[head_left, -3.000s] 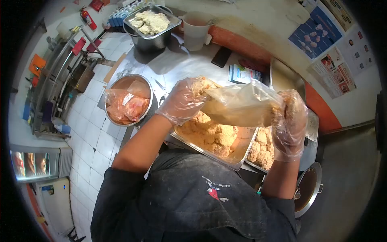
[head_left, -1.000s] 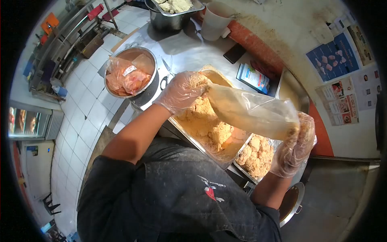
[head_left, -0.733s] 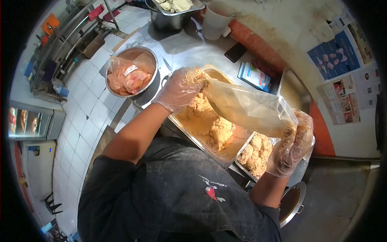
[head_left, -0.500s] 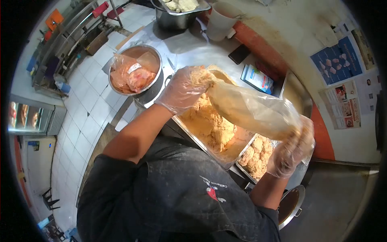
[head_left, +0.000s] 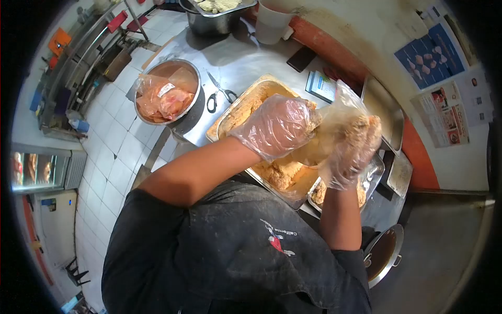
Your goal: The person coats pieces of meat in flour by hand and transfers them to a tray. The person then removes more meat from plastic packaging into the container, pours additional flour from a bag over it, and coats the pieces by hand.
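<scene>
Both hands wear clear plastic gloves caked with crumbs at the fingers. My left hand [head_left: 280, 127] is closed on one end of a cloudy plastic bag [head_left: 327, 125], above the large metal tray [head_left: 272, 83] of yellowish breading. At the bag's other end, my right hand [head_left: 355, 149] grips it with bent fingers. The bag is bunched between the hands. Beneath my right hand, a smaller tray of coated pieces [head_left: 361, 194] is partly hidden.
A metal bowl [head_left: 194, 99] with bagged raw meat stands at the left, beside scissors [head_left: 213, 99]. Farther back are a dark pot [head_left: 209, 25], a white pitcher [head_left: 272, 25], a phone [head_left: 301, 58] and a blue-white packet [head_left: 320, 86]. A pan of brown liquid [head_left: 383, 251] is lower right.
My hands have moved closer together, my left to the right and my right to the left. The bag stretched between them is now crumpled, and more of the large tray and the scissors shows.
</scene>
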Tool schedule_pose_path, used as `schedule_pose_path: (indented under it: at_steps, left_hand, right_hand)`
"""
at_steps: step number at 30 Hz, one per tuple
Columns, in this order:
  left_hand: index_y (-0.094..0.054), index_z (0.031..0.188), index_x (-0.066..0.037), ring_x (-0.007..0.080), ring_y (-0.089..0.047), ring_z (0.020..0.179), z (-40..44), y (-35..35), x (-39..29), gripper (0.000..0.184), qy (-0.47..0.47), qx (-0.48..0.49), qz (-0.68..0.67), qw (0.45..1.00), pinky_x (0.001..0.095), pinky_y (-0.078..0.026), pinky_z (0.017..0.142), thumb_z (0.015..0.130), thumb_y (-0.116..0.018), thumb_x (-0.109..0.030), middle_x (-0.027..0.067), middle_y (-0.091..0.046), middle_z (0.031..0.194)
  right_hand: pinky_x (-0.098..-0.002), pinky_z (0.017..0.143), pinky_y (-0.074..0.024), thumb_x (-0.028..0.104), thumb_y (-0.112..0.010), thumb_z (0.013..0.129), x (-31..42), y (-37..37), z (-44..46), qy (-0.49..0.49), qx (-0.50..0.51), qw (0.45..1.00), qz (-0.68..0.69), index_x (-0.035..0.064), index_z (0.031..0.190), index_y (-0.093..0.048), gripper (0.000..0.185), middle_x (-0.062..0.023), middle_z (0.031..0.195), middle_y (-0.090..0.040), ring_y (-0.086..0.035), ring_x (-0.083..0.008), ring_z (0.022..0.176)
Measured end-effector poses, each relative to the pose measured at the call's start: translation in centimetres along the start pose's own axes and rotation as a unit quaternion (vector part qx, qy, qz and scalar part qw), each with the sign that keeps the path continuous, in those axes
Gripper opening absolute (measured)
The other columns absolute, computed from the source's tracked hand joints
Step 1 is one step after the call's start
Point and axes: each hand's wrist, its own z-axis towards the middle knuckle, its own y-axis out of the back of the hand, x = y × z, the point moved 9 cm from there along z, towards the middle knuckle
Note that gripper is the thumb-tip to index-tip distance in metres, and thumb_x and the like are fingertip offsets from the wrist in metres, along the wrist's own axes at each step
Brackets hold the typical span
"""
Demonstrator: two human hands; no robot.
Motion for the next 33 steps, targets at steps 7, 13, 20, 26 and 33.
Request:
schedule_pose_path:
  at_steps: [7, 13, 20, 26, 33]
  left_hand:
    - [-0.073, 0.093, -0.008, 0.0348, -0.073, 0.077, -0.4, -1.1, 0.0, 0.017, -0.003, 0.018, 0.086, 0.996, 0.0463, -0.058, 0.071, 0.089, -0.07, -0.024, 0.0134, -0.073, 0.084]
    - [-0.075, 0.11, -0.006, 0.0351, -0.074, 0.102, -1.3, 0.3, 3.8, 0.02, 0.012, 0.057, 0.027, 0.998, 0.0446, -0.059, 0.096, 0.093, -0.069, -0.016, 0.0181, -0.077, 0.104]
    - [-0.076, 0.113, -0.005, 0.0356, -0.067, 0.104, -5.4, 3.2, 8.6, 0.021, -0.031, -0.019, 0.203, 0.978, 0.049, -0.053, 0.094, 0.097, -0.071, -0.02, 0.0124, -0.074, 0.111]
    - [-0.076, 0.116, -0.005, 0.0371, -0.065, 0.112, -5.8, 4.3, 8.5, 0.023, 0.056, -0.039, 0.044, 0.997, 0.0485, -0.052, 0.097, 0.098, -0.07, -0.018, 0.0158, -0.071, 0.121]
    - [-0.074, 0.115, -0.003, 0.0369, -0.067, 0.11, -5.0, 4.5, 9.0, 0.022, -0.033, 0.014, 0.18, 0.983, 0.0487, -0.052, 0.099, 0.099, -0.069, -0.017, 0.0166, -0.073, 0.116]
  right_hand:
    - [-0.03, 0.094, -0.0561, 0.021, -0.068, 0.108, -5.2, -1.9, -1.0, 0.015, 0.007, 0.996, 0.085, 0.0072, 0.131, -0.057, 0.029, -0.004, 0.119, -0.064, -0.064, -0.0142, 0.108]
    - [-0.0299, 0.091, -0.0553, 0.021, -0.064, 0.11, 1.5, -0.9, 1.7, -0.044, 0.02, 0.992, 0.118, 0.0086, 0.137, -0.058, 0.03, -0.004, 0.124, -0.066, -0.063, -0.0128, 0.105]
    - [-0.0335, 0.095, -0.0521, 0.034, -0.07, 0.107, 9.7, 1.3, 3.9, 0.055, 0.15, 0.986, -0.054, 0.0007, 0.126, -0.063, 0.039, -0.0063, 0.121, -0.065, -0.063, -0.0154, 0.109]
    - [-0.0372, 0.079, -0.0549, 0.042, -0.06, 0.109, 12.5, 0.6, 2.7, 0.189, 0.081, 0.937, -0.284, -0.007, 0.116, -0.066, 0.05, -0.0146, 0.099, -0.068, -0.067, -0.0244, 0.088]
    - [-0.037, 0.107, -0.0494, 0.032, -0.062, 0.112, 11.9, 0.6, 2.2, 0.154, 0.148, 0.931, -0.297, -0.0027, 0.14, -0.06, 0.045, -0.0134, 0.135, -0.064, -0.062, -0.0224, 0.124]
